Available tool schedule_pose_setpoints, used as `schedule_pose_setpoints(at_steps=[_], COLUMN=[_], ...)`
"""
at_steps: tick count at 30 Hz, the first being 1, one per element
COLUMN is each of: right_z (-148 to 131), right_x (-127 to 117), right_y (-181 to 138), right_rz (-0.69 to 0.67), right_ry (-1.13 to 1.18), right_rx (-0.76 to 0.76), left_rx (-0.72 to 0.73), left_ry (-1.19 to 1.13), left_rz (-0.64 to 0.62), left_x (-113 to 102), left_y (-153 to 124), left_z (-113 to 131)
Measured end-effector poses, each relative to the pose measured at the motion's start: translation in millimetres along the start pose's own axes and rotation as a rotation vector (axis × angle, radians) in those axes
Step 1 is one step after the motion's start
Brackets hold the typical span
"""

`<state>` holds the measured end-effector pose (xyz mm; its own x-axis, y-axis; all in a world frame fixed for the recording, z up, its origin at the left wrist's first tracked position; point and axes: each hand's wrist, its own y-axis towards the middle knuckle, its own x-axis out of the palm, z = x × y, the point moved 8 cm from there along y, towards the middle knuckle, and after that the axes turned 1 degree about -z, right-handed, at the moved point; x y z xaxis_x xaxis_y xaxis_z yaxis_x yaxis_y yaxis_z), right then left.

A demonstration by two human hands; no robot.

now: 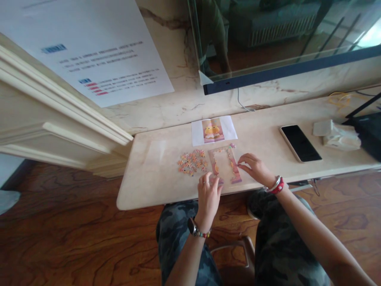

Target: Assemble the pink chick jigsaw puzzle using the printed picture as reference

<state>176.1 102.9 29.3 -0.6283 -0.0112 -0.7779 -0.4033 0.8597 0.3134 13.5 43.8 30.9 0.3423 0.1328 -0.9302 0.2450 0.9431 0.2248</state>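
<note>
Two hands: the left hand [207,194] is at the lower left corner of the jigsaw frame [233,165], the right hand [256,169] at its right side; both are low, close to the tabletop [149,171].
Left grip: fingers curled and loosely spread over the corner; whether they pinch a piece or only touch it cannot be told.
Right grip: thumb and fingertips narrow, nearly together at the frame's edge; anything between them is too small to make out.
Frame position: it lies flat near the table's front edge, right of the loose pieces [193,162], with a pale middle and a coloured border.
Border handling: thin pieces probably shift easily, so light pressure straight down should serve better than sideways pushing.
Hand teamwork: one hand would do well to steady the side strip while the other seats a piece, since a nudge could skew the border.
Loose pieces: heaped just left of the frame, within easy reach of the left hand; spreading them thinner would likely make colours easier to pick out.
Printed sheet [213,130]: flat behind the frame, picture uncovered, well placed for checking colours.
Front edge: close by, so wrists are best kept from sweeping pieces off.
</note>
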Motion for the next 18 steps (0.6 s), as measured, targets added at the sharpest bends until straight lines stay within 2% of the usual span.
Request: schedule_pose_setpoints(at_steps=[2, 5, 18], right_z=[-22, -35, -38], right_x=[11, 26, 46], right_y=[-14, -25, -25], right_rz=[-0.046, -0.070, -0.104], right_ry=[0.012, -0.003, -0.082], right_rx=[-0.049, -0.047, -0.089], left_rx=[0.002, -0.011, -0.037], left_ry=[-0.009, -0.009, 0.016], left_rz=[-0.007, -0.025, -0.004], left_x=[1, 3, 4], left_y=[0, 1, 0], left_z=[0, 0, -4])
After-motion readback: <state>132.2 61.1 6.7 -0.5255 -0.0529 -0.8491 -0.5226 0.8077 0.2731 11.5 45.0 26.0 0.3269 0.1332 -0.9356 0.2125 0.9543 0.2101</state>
